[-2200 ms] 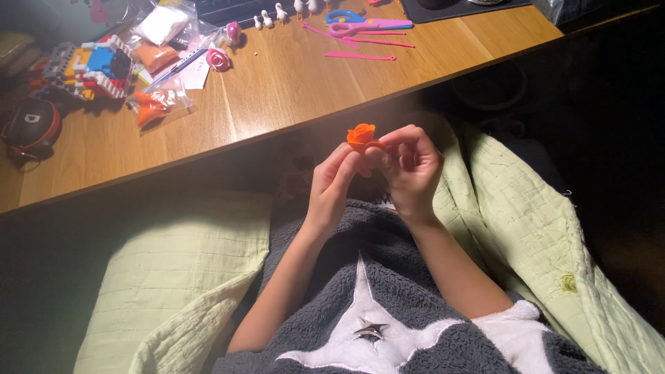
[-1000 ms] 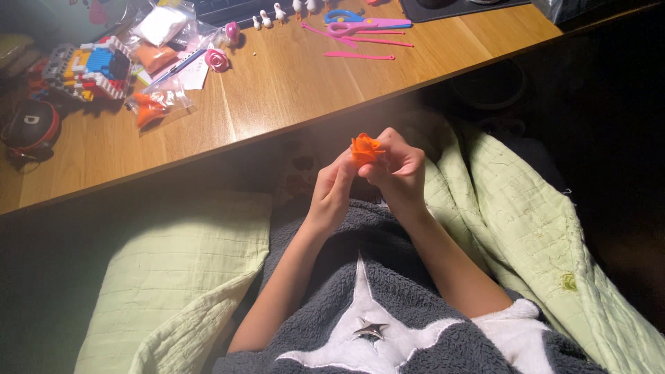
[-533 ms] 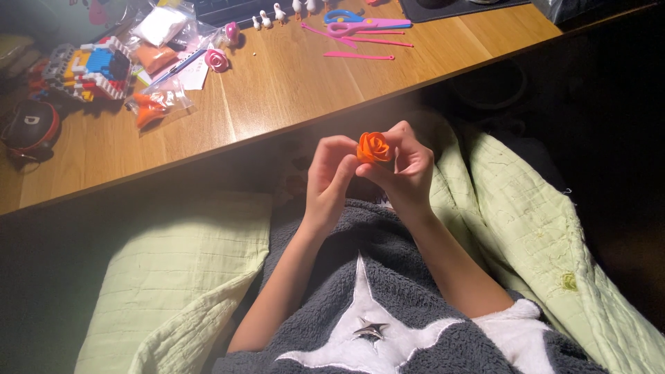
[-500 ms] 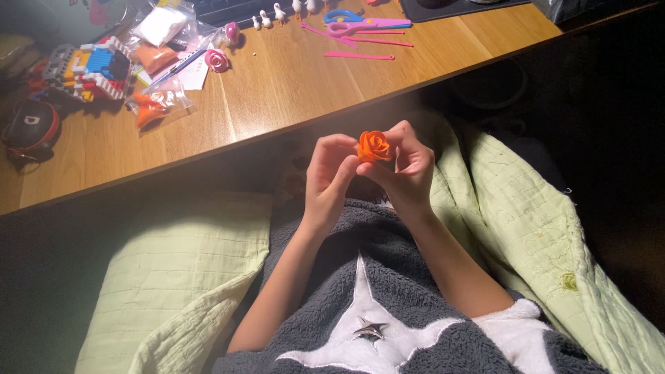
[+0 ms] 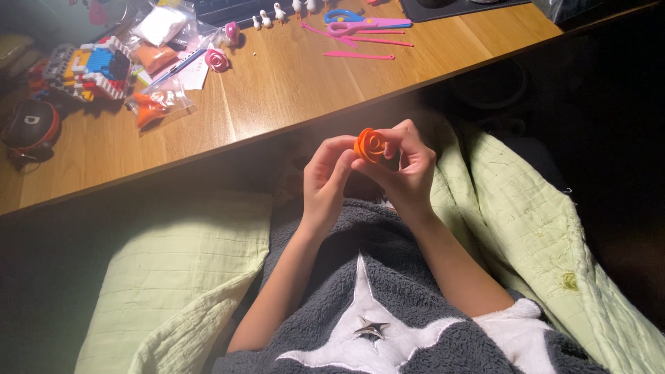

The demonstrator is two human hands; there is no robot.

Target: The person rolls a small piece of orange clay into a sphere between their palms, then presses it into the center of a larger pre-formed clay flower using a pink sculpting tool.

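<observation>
Both hands hold a small orange rolled rose [image 5: 370, 144], a spiral of soft coiled strip, above the lap, just off the wooden desk's near edge [image 5: 291, 128]. Left hand [image 5: 325, 176] fingertips pinch its left side; right hand [image 5: 409, 170] fingers are clamped on its right. A pink rose [image 5: 217, 60] and clear plastic bags [image 5: 154, 105] lie near the desk's left end.

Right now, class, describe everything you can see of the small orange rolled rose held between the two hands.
The small orange rolled rose is a strip coiled into a spiral, like soft clay or foam, its open swirl facing the camera. It sits raised above the lap, just below the wooden desk edge, pinched between the left hand and right hand fingertips.
</observation>
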